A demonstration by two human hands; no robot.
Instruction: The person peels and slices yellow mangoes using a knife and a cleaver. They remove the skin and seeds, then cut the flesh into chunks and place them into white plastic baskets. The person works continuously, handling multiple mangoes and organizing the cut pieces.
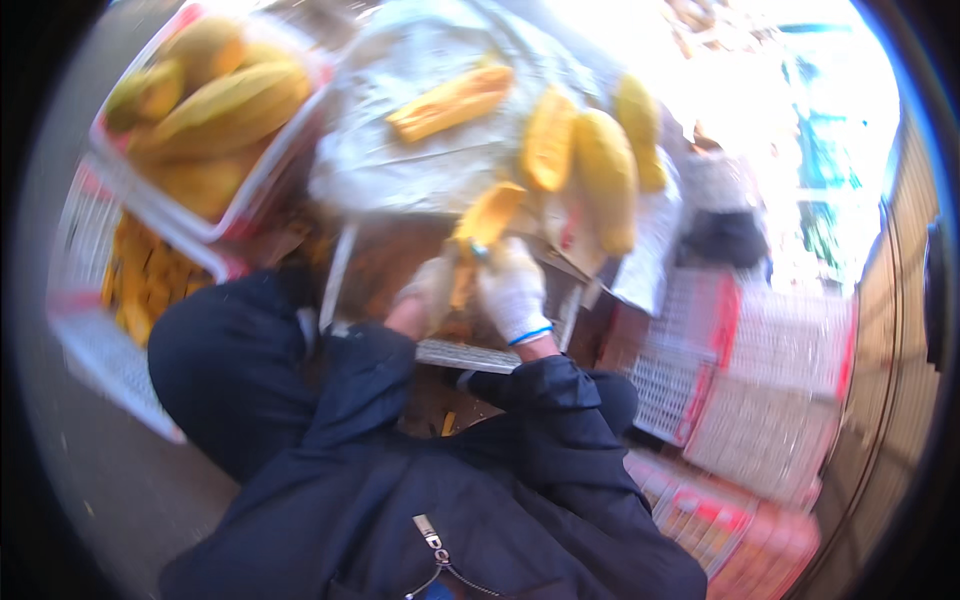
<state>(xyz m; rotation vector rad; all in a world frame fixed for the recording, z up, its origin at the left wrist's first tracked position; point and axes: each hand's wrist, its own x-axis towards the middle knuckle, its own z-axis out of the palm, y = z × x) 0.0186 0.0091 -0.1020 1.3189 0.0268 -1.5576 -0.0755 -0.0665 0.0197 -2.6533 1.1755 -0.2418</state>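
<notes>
A cut, hollowed piece of elongated orange squash (491, 214) stands tilted between my two hands over an open box. My left hand (427, 296), in a pale glove, grips its lower left side. My right hand (514, 289), in a white knit glove with a blue cuff edge, is closed at its right side. A small teal part of a tool (478, 250) shows by the right fingers; blur hides the rest. Beyond the hands, a squash half (450, 101) lies cut side up on a pale plastic sheet (367, 165). Another half (550, 142) rests beside a whole squash (606, 176).
At the left, a crate (161, 202) of whole squash sits above another crate (71, 225) holding orange pieces. Below my hands is the metal-edged box (465, 354). Stacked plastic crates (765, 427) stand at the right, near a corrugated wall (896, 300).
</notes>
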